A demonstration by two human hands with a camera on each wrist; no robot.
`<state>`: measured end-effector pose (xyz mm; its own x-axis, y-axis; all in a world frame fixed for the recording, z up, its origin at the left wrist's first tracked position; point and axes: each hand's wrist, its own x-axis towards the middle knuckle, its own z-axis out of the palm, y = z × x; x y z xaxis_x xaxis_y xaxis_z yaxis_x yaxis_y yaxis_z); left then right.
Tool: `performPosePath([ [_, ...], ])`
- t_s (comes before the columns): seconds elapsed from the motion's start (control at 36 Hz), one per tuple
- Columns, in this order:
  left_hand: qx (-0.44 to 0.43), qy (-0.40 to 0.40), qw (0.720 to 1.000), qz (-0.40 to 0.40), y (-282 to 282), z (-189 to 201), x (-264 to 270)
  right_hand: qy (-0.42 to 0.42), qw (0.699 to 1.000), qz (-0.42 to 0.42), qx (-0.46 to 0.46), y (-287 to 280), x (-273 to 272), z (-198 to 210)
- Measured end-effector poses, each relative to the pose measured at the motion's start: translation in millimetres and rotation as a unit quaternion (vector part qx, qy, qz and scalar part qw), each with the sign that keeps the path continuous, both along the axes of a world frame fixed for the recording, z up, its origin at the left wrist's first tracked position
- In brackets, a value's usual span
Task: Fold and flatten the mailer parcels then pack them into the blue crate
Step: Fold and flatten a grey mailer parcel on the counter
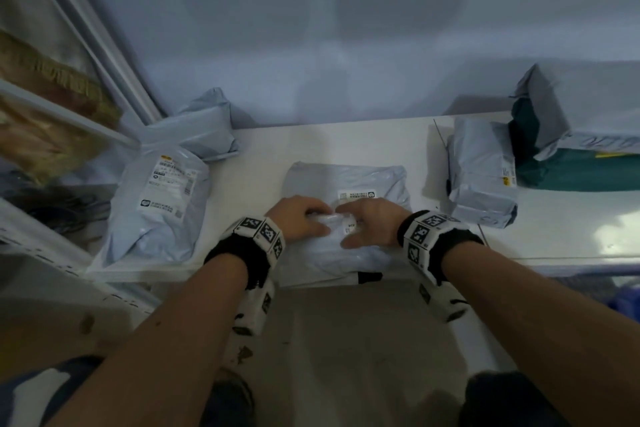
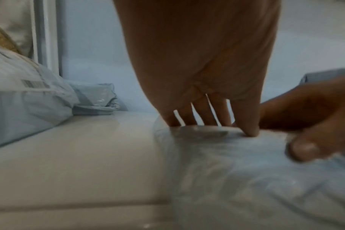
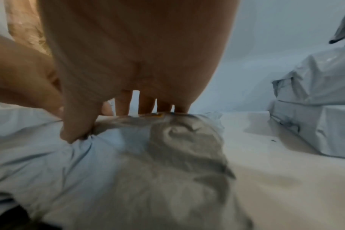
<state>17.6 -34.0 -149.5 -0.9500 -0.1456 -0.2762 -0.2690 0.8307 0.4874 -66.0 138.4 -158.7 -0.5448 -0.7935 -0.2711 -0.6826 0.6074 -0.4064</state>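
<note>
mailer parcel [image 1: 346, 184] lies mid-surface [image 1: 263, 146] at your near edge, long axis left-right | your left hand [image 1: 298, 221] and right hand [image 1: 369, 222] sit side by side, each pinching the rolled near flap | fold runs away from you | blue crate not identifiable

The light around me is dim and bluish, with a pale glare patch on the counter [image 1: 620, 222] at my right. My head view bends at its edges. Both wrist views are soft, the nearest plastic smeared out of focus and my fingers [image 2: 248, 124] dark against the pale wall.
</note>
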Motion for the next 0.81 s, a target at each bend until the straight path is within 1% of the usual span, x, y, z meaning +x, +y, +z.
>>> performPosePath([
  [0.08,-0.006,0.001,1.000,-0.007,-7,-5,5,0.001,1.000,-0.010,-0.011,1,-5,-2],
  [0.17,0.001,0.015,1.000,0.003,-10,-9,3,0.018,1.000,-0.005,-0.016,-6,-10,-6],
  [0.25,-0.004,0.040,0.999,0.012,-11,-15,-3,0.034,0.998,-0.026,-0.053,-13,-15,-16],
  [0.31,-0.012,0.072,0.997,0.023,-12,-19,-8,0.031,0.993,-0.055,-0.095,-17,-19,-23],
  [0.36,-0.036,0.115,0.992,0.025,-13,-24,-10,0.046,0.987,-0.075,-0.132,-19,-21,-29],
  [0.44,-0.107,0.176,0.978,-0.023,-14,-26,-8,0.097,0.982,-0.080,-0.143,-20,-25,-33],
  [0.47,-0.119,0.177,0.976,-0.040,-13,-25,-6,0.101,0.981,-0.081,-0.143,-19,-26,-33],
  [0.5,-0.126,0.161,0.977,-0.062,-12,-24,-3,0.099,0.981,-0.082,-0.144,-17,-28,-33],
  [0.56,-0.149,0.093,0.977,-0.121,-12,-27,4,0.091,0.982,-0.075,-0.145,-14,-32,-32],
  [0.58,-0.168,0.066,0.972,-0.147,-13,-29,7,0.087,0.984,-0.070,-0.139,-13,-34,-30],
  [0.61,-0.183,0.055,0.968,-0.164,-15,-32,11,0.084,0.986,-0.065,-0.133,-13,-34,-28],
  [0.81,-0.178,0.100,0.969,-0.139,-20,-26,16,0.065,0.991,-0.048,-0.103,-8,-35,-24],
])
